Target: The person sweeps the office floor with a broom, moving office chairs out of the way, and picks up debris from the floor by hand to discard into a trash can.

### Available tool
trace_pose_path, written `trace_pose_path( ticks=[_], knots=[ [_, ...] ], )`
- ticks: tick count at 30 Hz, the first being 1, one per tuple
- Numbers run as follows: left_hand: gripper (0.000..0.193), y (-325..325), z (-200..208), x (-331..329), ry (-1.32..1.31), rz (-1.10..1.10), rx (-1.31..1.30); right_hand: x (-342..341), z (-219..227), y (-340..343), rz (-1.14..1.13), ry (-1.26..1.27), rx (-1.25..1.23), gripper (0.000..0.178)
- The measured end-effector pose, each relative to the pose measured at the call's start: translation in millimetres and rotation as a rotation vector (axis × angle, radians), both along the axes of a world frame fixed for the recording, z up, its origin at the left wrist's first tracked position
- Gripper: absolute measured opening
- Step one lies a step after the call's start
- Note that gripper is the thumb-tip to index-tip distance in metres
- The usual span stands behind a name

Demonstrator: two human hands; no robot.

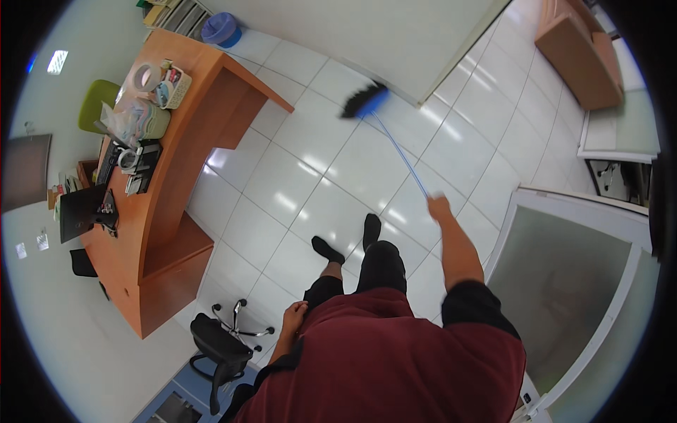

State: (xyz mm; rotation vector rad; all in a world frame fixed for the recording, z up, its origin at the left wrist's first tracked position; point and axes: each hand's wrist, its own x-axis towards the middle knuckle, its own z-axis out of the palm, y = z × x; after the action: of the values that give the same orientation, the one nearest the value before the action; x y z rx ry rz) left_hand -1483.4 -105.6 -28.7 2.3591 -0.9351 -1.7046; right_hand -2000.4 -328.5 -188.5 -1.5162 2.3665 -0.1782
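Note:
My right hand (438,206) is closed round the blue handle of a broom (400,150), with my arm stretched forward. The broom's blue head (371,101) and its dark bristles (357,104) are at the tiled floor, close to the corner of a white wall. The bristles look slightly smeared by motion. Down beside my left thigh hangs my left hand (295,314), its fingers curled with nothing visible in them.
A curved wooden desk (176,141) with a monitor (79,213) and baskets runs along the left. A black wheeled chair (224,338) stands near me. A blue bin (221,30) is behind the desk. On the right is a frosted-glass door (564,275); a brown cabinet (575,60) stands farther back.

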Motion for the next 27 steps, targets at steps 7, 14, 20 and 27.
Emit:
trace_pose_path(
  ticks=[7,14,20,27],
  knots=[
    [0.028,-34.9,-54.5,-3.1,0.169,0.120,-0.042,-52.1,159.0,166.7,-0.260,-0.046,0.429,0.043],
    [0.026,-50.2,-56.2,-11.1,0.224,0.114,-0.015,-6.6,209.7,129.5,0.114,-0.171,0.515,0.031],
    [0.025,-67.8,-31.8,-20.6,0.173,0.139,0.057,-1.8,128.2,57.3,0.309,-0.032,0.655,0.024],
    [0.027,-41.2,-18.1,-33.6,0.174,0.069,0.038,-258.5,186.9,-14.4,0.060,0.535,0.621,0.019]
  ],
)
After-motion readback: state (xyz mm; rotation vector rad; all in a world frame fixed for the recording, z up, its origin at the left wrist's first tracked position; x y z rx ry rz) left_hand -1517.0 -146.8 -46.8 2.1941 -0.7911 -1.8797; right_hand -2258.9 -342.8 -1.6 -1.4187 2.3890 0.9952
